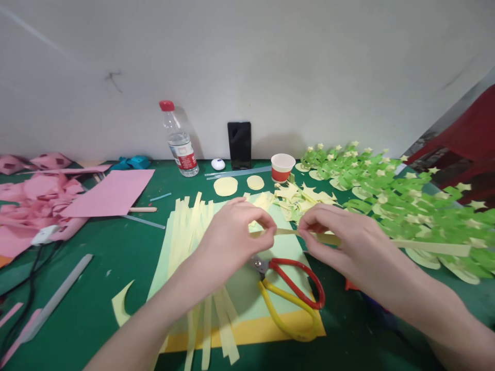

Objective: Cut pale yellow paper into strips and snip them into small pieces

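My left hand (232, 234) and my right hand (340, 239) both pinch one long pale yellow paper strip (433, 248), held level just above the table; it runs out to the right past my right hand. Under my hands lie a stack of light green and yellow paper sheets (247, 288), several loose yellow strips (189, 221) and scissors with one red and one yellow handle (294, 299).
Green paper trees with yellow stars (386, 190) crowd the right. A pile of cut yellow stars (301, 198), two yellow discs (225, 186), a red-and-white cup (282, 167), a phone (239, 145) and a water bottle (178, 139) stand by the wall. Pink paper (112, 193) lies left.
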`<state>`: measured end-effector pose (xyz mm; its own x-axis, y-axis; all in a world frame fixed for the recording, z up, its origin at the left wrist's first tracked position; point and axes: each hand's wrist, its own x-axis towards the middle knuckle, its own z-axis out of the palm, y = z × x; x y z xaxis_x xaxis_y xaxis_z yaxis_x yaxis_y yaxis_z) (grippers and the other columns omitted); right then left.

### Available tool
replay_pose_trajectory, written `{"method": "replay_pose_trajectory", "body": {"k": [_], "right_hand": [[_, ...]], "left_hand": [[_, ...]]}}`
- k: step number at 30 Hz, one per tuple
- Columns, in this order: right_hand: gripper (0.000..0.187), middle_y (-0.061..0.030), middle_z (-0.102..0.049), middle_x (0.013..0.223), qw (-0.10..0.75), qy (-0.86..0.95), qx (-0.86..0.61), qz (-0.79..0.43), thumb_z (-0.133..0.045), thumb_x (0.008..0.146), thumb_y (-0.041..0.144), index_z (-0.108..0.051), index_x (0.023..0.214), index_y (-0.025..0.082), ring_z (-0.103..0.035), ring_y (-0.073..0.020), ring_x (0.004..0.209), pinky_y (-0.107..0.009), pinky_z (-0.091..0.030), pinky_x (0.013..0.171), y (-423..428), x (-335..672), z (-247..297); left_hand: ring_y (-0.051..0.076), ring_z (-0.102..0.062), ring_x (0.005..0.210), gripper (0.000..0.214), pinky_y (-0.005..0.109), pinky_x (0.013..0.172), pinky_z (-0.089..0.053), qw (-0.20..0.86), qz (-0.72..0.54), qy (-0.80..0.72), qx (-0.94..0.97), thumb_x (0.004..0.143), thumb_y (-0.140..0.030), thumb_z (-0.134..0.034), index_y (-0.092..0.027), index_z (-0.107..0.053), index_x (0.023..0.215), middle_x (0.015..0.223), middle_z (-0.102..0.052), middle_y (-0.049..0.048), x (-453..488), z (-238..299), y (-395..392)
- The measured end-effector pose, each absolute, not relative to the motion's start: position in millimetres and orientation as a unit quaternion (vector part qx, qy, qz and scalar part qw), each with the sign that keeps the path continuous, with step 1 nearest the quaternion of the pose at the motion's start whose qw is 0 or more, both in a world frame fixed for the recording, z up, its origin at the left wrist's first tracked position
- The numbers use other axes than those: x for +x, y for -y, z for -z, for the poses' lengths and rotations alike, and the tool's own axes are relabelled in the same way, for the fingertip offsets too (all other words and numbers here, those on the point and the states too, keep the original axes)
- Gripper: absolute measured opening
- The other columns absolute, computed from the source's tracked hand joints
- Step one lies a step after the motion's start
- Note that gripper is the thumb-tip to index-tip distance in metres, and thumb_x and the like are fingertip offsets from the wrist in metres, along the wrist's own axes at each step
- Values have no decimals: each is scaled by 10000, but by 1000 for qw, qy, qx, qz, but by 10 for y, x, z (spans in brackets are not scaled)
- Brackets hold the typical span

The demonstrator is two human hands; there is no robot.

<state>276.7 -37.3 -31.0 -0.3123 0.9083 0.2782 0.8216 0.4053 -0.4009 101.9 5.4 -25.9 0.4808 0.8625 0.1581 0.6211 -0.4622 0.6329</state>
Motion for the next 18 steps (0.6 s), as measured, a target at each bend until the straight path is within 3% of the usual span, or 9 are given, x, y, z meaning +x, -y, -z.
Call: {"method": "replay_pose_trajectory", "body": {"k": [3, 7, 12, 14, 18], "right_hand": [[149, 15, -604, 694, 242, 795, -549, -93, -435, 821, 147, -527, 714, 198, -552, -105, 566, -212, -400, 503, 365, 2802, 269], [151, 8, -625, 671, 278, 775, -562, -78, -449, 798, 213, -535, 674, 208, -580, -129, 563, -229, -410, 490, 345, 2895, 205], [139, 2, -616, 625, 309, 754, -579, -13, -453, 782, 231, -517, 659, 226, -549, -146, 518, -263, -397, 481, 336, 3027, 136], [133, 0, -616, 625, 312, 747, -586, 4, -456, 783, 241, -514, 664, 231, -538, -152, 518, -276, -399, 490, 333, 3049, 128], [133, -2, -635, 663, 301, 763, -571, -42, -462, 789, 230, -536, 679, 221, -579, -150, 562, -261, -422, 496, 323, 2994, 150]], "left_hand": [[214, -583, 845, 157, 332, 751, -458, 246, -212, -481, 814, 721, -159, -530, -209, -629, 609, 709, -677, -18, 927, 213, -103], [256, -591, 892, 157, 334, 730, -466, 165, -215, -484, 832, 711, -206, -555, -228, -648, 586, 720, -700, -13, 740, 209, -205], [232, -613, 687, 151, 295, 578, -459, 32, -260, -495, 829, 691, -164, -613, -220, -619, 551, 605, -670, -6, 469, 224, -371], [204, -599, 642, 121, 281, 542, -449, 5, -279, -515, 811, 746, -203, -601, -205, -625, 628, 656, -673, 5, 425, 191, -387], [193, -614, 843, 149, 262, 646, -483, 12, -350, -486, 801, 862, -236, -503, -157, -622, 906, 928, -688, 43, 580, 141, -258]]}}
